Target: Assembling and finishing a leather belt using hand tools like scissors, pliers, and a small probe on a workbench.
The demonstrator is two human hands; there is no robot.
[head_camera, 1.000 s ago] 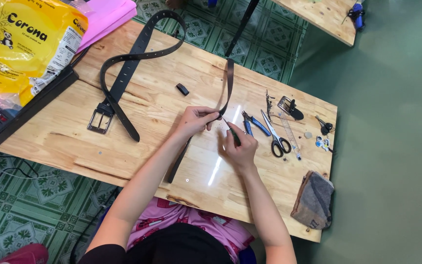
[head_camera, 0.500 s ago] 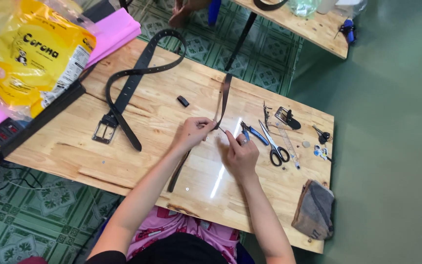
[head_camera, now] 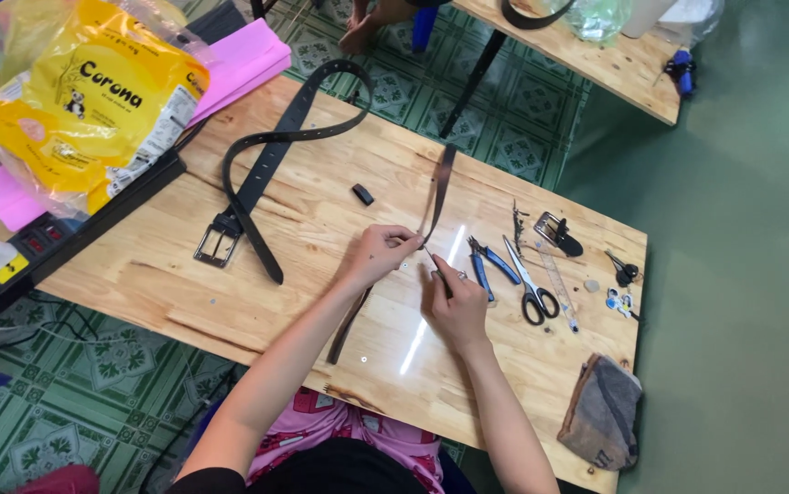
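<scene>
While the left hand pinches the dark strap mid-worktop, the right hand closes on a thin tool at the same spot. Pliers and scissors lie just right; a buckled belt sits left.

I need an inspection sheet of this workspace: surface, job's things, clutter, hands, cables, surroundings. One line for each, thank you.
Surface: wooden table, bare boards, glare near the middle.
Job's things: thin dark strap held up from the table; small tool in the right hand, kind unclear.
Clutter: buckled belt, black loop, pliers, scissors, loose buckle, yellow bag, pink sheet, cloth.
Hands: left hand pinches the strap; right hand beside it, on the tool.
Cables: cables under the table's left edge.
Surroundings: tiled floor, second table.
</scene>
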